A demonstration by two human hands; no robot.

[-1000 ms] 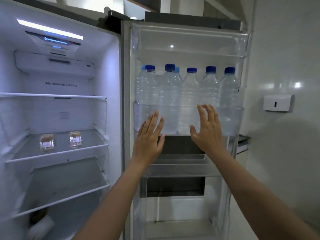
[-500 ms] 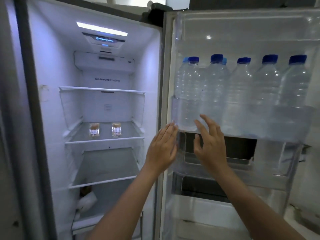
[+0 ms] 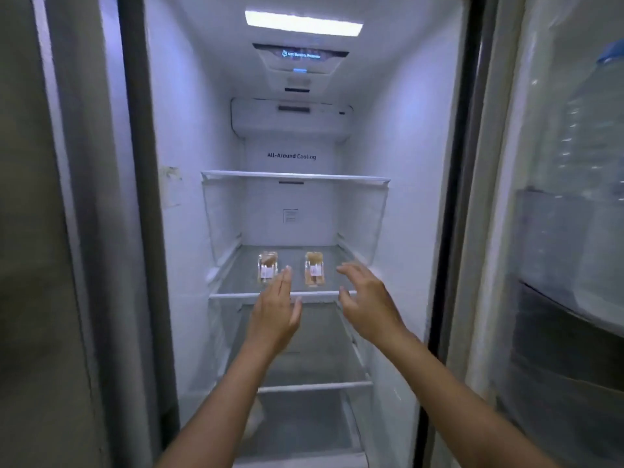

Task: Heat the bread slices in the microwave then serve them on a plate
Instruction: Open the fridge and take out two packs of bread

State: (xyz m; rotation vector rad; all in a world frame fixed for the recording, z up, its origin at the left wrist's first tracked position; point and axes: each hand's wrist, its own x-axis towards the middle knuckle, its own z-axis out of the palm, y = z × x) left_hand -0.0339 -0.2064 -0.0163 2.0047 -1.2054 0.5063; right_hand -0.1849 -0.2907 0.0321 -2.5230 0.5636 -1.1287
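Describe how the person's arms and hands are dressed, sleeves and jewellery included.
Both are bare. The left hand and the right hand wear no gloves, and no rings, watch or bracelets show. No sleeve shows on either arm. The right hand is slightly blurred, so small details could be missed.

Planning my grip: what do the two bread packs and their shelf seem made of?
Left bread pack and right bread pack: probably thin clear plastic, glossy; tan bread shows through around white labels. Shelf: see-through glass or plastic, white front trim.
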